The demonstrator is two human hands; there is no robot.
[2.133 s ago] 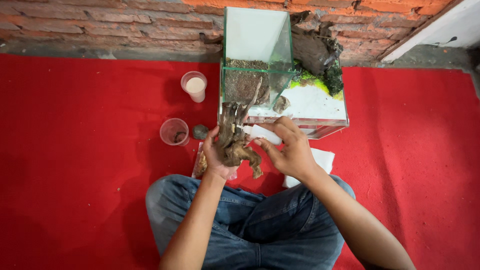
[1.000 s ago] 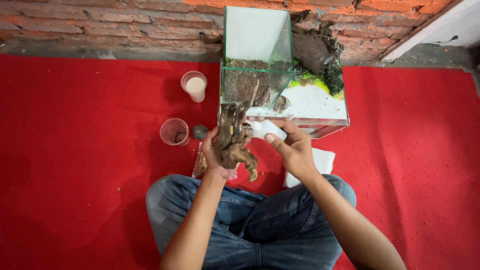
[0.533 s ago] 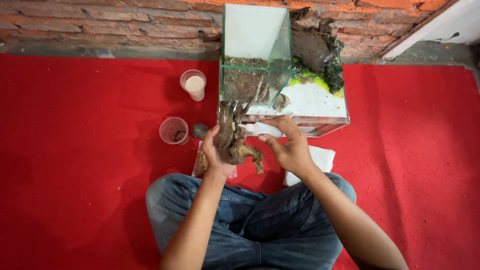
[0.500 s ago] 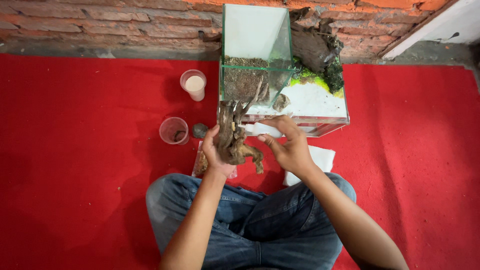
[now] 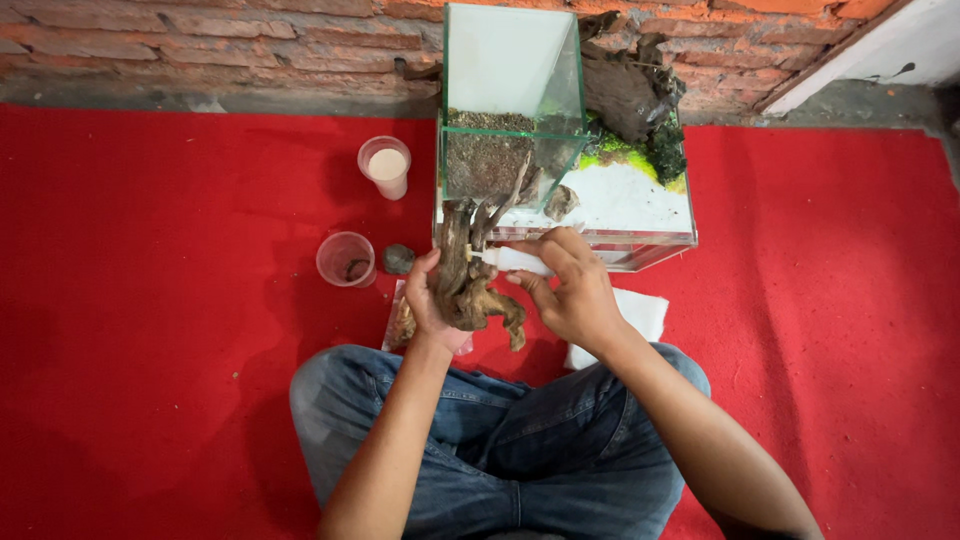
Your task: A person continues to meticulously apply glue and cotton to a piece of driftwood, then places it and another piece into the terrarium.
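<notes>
The person sits cross-legged on a red carpet (image 5: 150,350) and works on a piece of driftwood (image 5: 468,275), which is held upright just in front of the glass tank (image 5: 512,110), its thin branches rising against the tank's front pane. The left hand (image 5: 432,305) wraps the lower trunk, its grip closed around the wood. The right hand (image 5: 570,290) pinches a small white bottle (image 5: 512,260) between thumb and fingers, with the nozzle touching the trunk, right of the wood's middle.

To do this step well, it seems wise that the left hand keeps the wood steady while the right squeezes gently, so that only a little comes out at the chosen spot and none runs down toward the fingers below. The nozzle likely wants to stay in contact with the bark rather than hover. A white cloth (image 5: 630,315) lies right of the wood, near enough for drips. Left of the wood stand 2 plastic cups, 1 clear (image 5: 345,258) and 1 holding something white (image 5: 385,165), with a small stone (image 5: 398,259) between the clear cup and the wood.
</notes>
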